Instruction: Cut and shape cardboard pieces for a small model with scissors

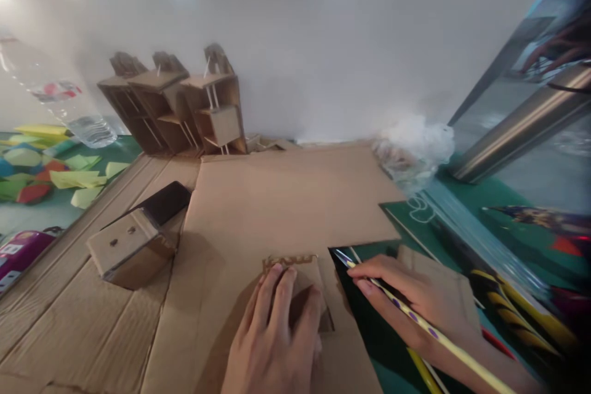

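My left hand (277, 332) lies with its fingers stretched over a small cardboard piece (325, 301), which rests on the large cardboard sheet (277, 197). A ragged torn strip shows along that piece's far edge, just past my fingertips. In my right hand (401, 289) is a yellow pencil with purple spots (415, 318), pinched between thumb and fingers. The pencil's tip points away and to the left, over the notch at the sheet's right edge. Another cardboard piece (462, 295) is partly hidden behind my right hand.
Cardboard shelf-like models (212, 111) stand at the back left. Nearer are a small cardboard box (133, 246), a plastic bottle (78, 111) and coloured paper pieces (78, 178). A plastic bag (410, 148), a metal pole (521, 123) and a yellow-black tool (512, 308) occupy the right.
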